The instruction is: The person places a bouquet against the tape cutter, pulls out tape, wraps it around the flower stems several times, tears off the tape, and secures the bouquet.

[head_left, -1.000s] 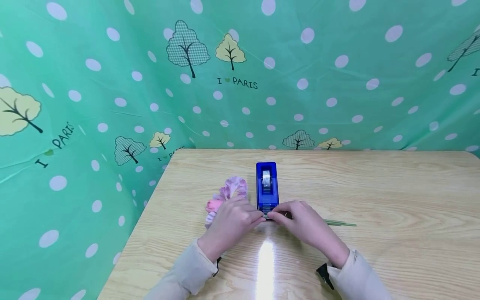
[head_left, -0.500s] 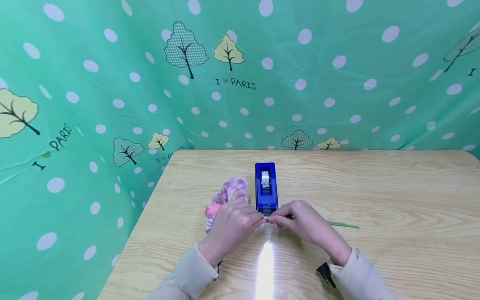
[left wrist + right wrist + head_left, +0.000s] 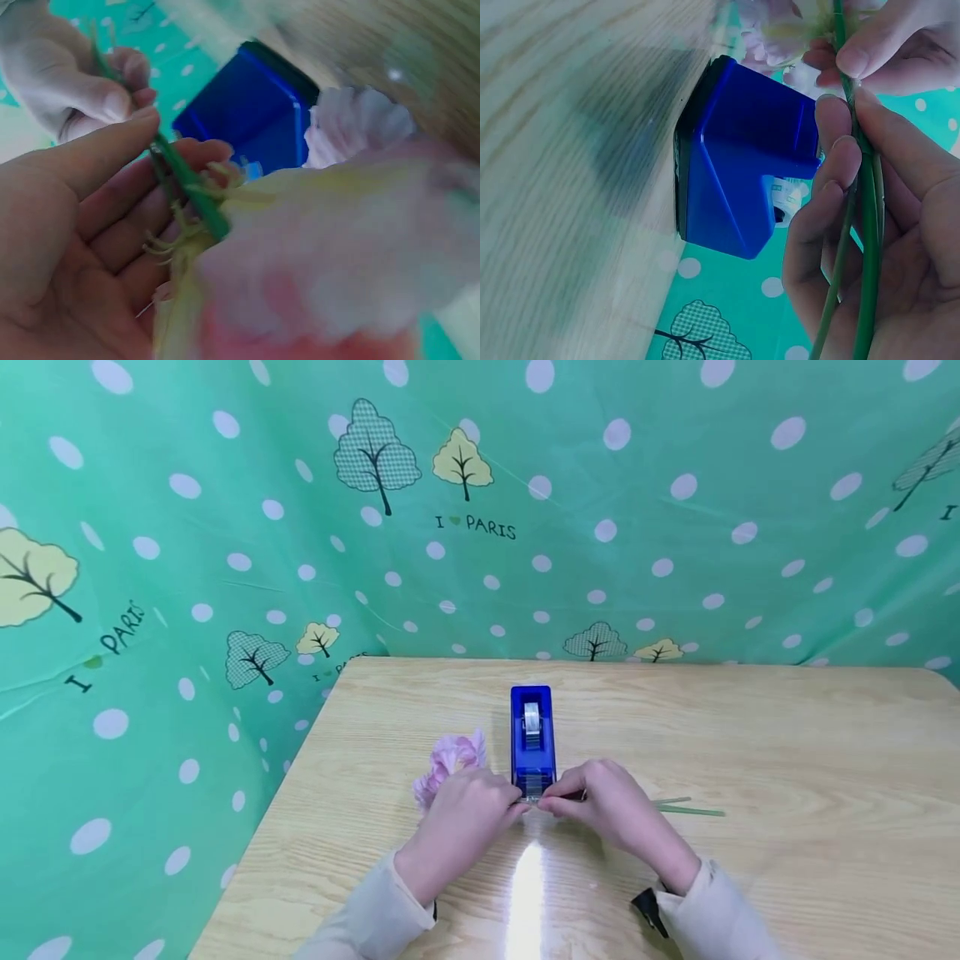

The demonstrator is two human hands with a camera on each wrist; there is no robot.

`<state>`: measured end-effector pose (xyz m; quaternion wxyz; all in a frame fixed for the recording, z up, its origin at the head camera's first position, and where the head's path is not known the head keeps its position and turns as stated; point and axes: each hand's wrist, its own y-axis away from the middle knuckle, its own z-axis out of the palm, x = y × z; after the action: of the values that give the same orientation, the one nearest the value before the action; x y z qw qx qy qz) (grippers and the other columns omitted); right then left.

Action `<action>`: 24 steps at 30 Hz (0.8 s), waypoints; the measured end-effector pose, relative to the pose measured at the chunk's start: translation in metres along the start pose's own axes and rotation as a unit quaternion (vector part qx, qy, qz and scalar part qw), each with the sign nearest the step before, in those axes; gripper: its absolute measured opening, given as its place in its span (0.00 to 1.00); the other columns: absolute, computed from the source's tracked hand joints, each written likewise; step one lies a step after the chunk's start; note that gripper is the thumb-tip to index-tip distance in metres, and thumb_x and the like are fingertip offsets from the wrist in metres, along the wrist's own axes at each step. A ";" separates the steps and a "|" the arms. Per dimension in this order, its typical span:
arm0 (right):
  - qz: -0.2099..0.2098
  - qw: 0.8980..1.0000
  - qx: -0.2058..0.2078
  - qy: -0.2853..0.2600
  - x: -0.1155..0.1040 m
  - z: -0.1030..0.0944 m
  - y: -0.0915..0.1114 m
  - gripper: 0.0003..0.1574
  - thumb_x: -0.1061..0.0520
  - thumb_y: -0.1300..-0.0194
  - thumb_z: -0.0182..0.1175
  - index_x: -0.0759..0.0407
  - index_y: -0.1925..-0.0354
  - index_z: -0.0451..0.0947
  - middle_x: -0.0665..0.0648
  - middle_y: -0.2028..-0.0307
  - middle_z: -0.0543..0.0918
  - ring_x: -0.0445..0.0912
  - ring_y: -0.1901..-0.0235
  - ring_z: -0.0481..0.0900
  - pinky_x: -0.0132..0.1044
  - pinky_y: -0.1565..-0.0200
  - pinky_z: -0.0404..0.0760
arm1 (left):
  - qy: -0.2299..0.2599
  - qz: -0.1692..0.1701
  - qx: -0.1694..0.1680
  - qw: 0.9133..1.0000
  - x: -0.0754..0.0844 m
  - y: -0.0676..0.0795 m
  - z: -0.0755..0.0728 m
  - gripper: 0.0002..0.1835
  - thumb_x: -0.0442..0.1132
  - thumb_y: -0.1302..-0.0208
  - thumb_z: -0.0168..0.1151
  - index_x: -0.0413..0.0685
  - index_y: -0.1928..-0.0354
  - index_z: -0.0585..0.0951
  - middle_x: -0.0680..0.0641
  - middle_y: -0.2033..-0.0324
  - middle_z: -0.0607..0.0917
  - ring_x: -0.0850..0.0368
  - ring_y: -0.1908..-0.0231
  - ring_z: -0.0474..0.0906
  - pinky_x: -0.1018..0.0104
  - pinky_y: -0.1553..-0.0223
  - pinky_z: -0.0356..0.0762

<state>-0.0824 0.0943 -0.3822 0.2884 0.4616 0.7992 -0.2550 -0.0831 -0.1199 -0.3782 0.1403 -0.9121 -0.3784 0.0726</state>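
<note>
My left hand pinches green flower stems just below the blossoms. Pink and pale purple artificial flowers stick out past it on the left, and they fill much of the left wrist view. Close beside it, my right hand pinches the same stems between thumb and fingers. Their thin ends emerge to the right of that hand. Directly beyond the fingertips stands a blue tape dispenser with a roll of clear tape. Whether tape touches the stems is hard to tell, as fingers cover that spot.
The dispenser and both hands are on or over a light wooden table. A green dotted cloth with printed trees hangs along its back and left sides.
The flower bunch has turned over in my hands: the pink bud seen earlier is now hidden in the head view. The stem ends at the right have shifted. The dispenser has stayed put.
</note>
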 end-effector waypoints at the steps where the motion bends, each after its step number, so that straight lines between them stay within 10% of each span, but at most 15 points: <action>1: 0.003 1.000 0.001 0.002 0.000 0.000 0.000 0.04 0.56 0.39 0.69 0.53 0.65 0.90 0.45 0.70 0.89 0.31 0.72 0.81 0.27 0.67 0.81 | 0.009 0.001 -0.011 1.000 0.000 0.000 0.000 0.08 0.49 0.36 0.68 0.53 0.66 0.88 0.56 0.73 0.88 0.63 0.73 0.81 0.70 0.66 0.80; 13: -0.006 0.999 0.009 0.035 -0.006 0.000 0.002 0.02 0.56 0.41 0.72 0.52 0.67 0.90 0.45 0.72 0.88 0.30 0.74 0.80 0.26 0.70 0.79 | 0.037 0.010 0.014 0.999 -0.002 0.001 -0.001 0.03 0.45 0.41 0.72 0.57 0.66 0.90 0.59 0.76 0.88 0.65 0.76 0.82 0.72 0.69 0.80; 24: 0.030 0.989 0.043 0.142 -0.017 0.013 0.000 0.04 0.51 0.46 0.75 0.47 0.74 0.89 0.43 0.76 0.88 0.31 0.77 0.80 0.26 0.71 0.78 | -0.058 0.059 0.052 0.995 -0.003 0.003 0.004 0.13 0.30 0.49 0.72 0.59 0.82 0.84 0.61 0.90 0.74 0.67 0.86 0.56 0.78 0.82 0.58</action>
<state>-0.0723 0.0755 -0.3790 0.1593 0.5286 0.8062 -0.2126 -0.0840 -0.1227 -0.3829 0.1604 -0.9187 -0.3268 0.1533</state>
